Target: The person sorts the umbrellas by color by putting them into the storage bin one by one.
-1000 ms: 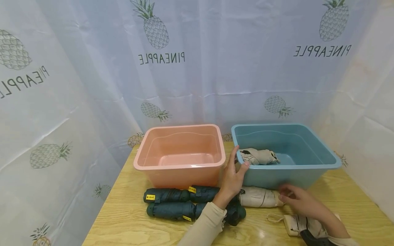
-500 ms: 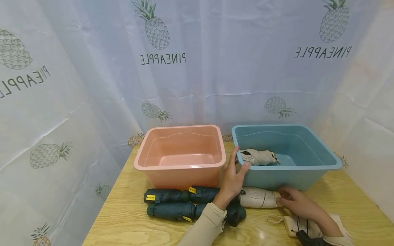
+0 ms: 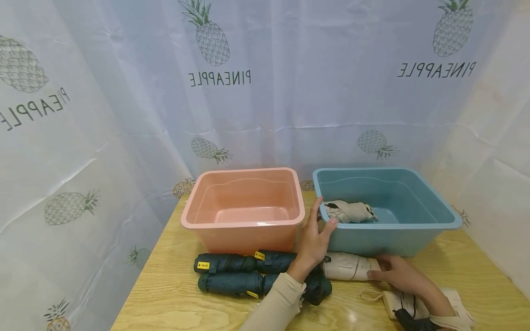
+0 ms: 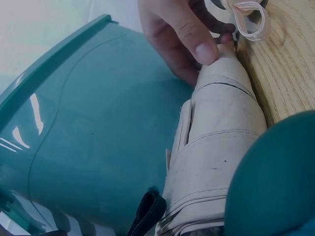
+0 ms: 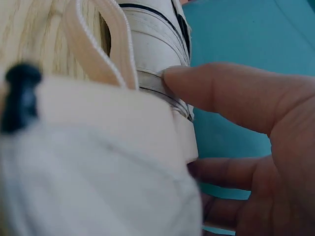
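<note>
My left hand [image 3: 312, 241] holds the near left corner of the blue tub [image 3: 393, 239], its thumb at the front rim and index finger along the left side. Below that tub's front wall lies a folded beige umbrella [image 3: 349, 266]. My right hand [image 3: 399, 274] grips this umbrella's right end, thumb on the near side and other fingers behind, as the right wrist view shows on the umbrella [image 5: 155, 49]. Another beige umbrella [image 3: 352, 211] lies inside the blue tub. Beneath my right forearm is a further beige umbrella [image 3: 393, 303] with a cord loop.
An orange-pink tub [image 3: 244, 239] stands left of the blue one. Several dark green folded umbrellas with yellow tags, one at the front left [image 3: 229, 284], lie before it in two rows, partly under my left forearm. A pineapple-print curtain [image 3: 269, 105] hangs behind the wooden table [image 3: 165, 294].
My right hand has closed from just beside the beige umbrella's right end to a grip around it. My left hand has stayed at the tub's corner.
</note>
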Motion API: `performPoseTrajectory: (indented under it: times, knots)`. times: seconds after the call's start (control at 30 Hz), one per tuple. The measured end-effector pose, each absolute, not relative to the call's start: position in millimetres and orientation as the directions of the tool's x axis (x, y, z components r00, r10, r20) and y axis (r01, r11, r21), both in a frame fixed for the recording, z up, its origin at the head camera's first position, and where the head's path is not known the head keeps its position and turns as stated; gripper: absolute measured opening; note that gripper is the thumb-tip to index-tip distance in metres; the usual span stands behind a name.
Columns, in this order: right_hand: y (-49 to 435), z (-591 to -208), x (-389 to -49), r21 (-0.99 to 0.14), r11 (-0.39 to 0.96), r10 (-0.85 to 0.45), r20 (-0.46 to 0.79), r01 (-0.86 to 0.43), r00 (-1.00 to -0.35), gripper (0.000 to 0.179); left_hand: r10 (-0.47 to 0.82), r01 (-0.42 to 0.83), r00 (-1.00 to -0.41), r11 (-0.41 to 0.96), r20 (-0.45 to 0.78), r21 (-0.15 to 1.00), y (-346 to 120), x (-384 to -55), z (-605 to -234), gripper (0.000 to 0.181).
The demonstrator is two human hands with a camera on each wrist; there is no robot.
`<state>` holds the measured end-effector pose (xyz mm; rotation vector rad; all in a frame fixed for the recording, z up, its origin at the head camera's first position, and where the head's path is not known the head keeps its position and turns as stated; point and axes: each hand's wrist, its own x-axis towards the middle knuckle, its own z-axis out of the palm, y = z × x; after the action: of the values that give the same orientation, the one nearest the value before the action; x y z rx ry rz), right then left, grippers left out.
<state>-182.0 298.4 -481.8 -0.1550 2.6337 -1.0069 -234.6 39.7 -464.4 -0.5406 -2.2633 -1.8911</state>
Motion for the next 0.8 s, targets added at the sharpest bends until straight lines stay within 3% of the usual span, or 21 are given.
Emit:
performPoseTrajectory:
  times: [0.23, 0.63, 0.8]
  knots:
    - [301, -486, -182, -0.672, 0.741, -0.183, -0.229, 0.019, -0.956, 0.07, 0.179, 0.357, -0.927, 0.147, 0.331, 0.922, 40, -234, -464, 0.063]
    - [302, -480, -174, -0.75, 0.662, -0.215, -0.198, 0.007, -0.956, 0.05, 0.184, 0.362, -0.924, 0.149, 0.334, 0.92, 38, -233, -461, 0.063]
    - [298, -475, -172, -0.767, 0.641, -0.217, -0.211, 0.024, -0.953, 0.06, 0.185, 0.358, -0.926, 0.15, 0.33, 0.922, 39, -233, -462, 0.063]
